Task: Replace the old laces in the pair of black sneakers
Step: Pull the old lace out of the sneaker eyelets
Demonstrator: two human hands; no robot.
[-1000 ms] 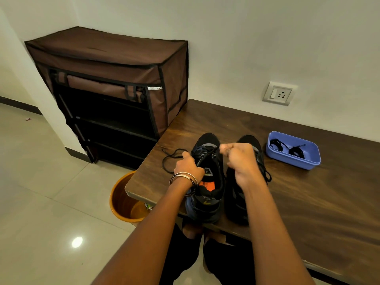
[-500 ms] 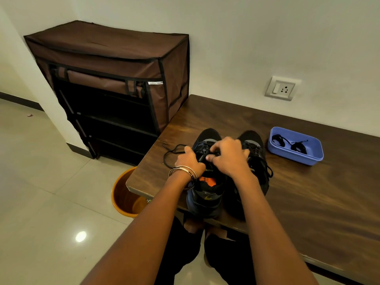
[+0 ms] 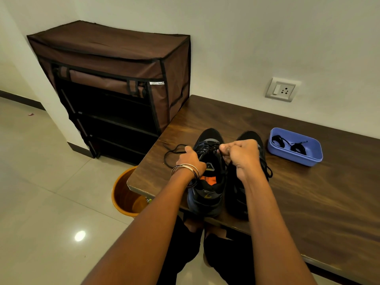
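Observation:
Two black sneakers stand side by side at the front edge of the dark wooden table [image 3: 308, 194]. The left sneaker [image 3: 207, 188] has an orange insole label and half-undone laces. My left hand [image 3: 190, 161], with metal bangles on the wrist, grips that shoe's left side. My right hand [image 3: 239, 155] is curled into a fist above the shoe's tongue, pinching its black lace [image 3: 174, 151], whose loose end trails left on the table. The right sneaker [image 3: 249, 182] stays laced and is partly hidden by my right forearm.
A blue plastic tray [image 3: 296, 159] holding two coiled black laces sits on the table to the right of the shoes. An orange bin [image 3: 125, 194] stands on the tiled floor under the table's left corner. A brown fabric shoe rack [image 3: 115, 87] fills the wall to the left.
Half a second ago my right hand was down on the left shoe's eyelets; it has risen and pulled the lace up and to the right. My left hand stays on the shoe.

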